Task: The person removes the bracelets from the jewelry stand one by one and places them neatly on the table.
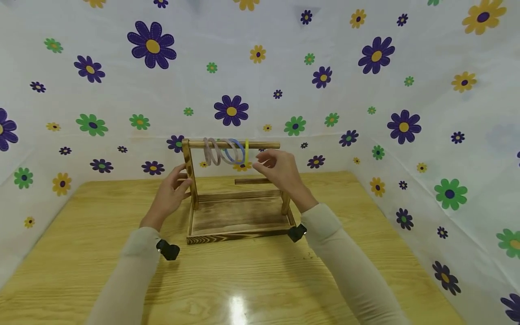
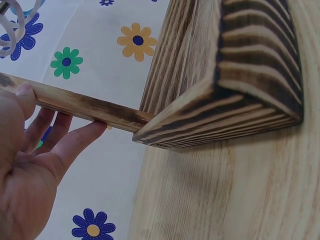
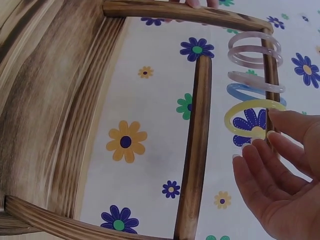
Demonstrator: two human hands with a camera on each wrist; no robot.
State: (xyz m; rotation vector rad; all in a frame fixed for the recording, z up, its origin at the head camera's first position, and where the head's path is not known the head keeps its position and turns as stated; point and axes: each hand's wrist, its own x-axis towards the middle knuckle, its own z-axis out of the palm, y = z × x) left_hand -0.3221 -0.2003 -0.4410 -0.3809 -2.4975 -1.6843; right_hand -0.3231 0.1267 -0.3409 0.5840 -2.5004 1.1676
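Observation:
A wooden bangle stand (image 1: 239,236) has a left post (image 1: 189,169), an upper bar (image 1: 266,145) and a tray base. Several bangles hang on that bar: pale pinkish ones (image 1: 207,153), a blue bangle (image 3: 240,93) and, outermost, a yellow bangle (image 1: 246,152). My left hand (image 1: 167,193) holds the left post, thumb on one side and fingers on the other, as the left wrist view shows. Just right of the yellow bangle is my right hand (image 1: 280,170), fingers bent, with a gap between thumb and fingertips. In the head view a small space separates it from the bangle.
A shorter lower bar (image 3: 197,145) juts from the stand's right post (image 1: 285,203), partly behind my right hand. The stand rests on a wood-grain table (image 1: 203,284). A flower-print cloth (image 1: 276,67) encloses the back and sides.

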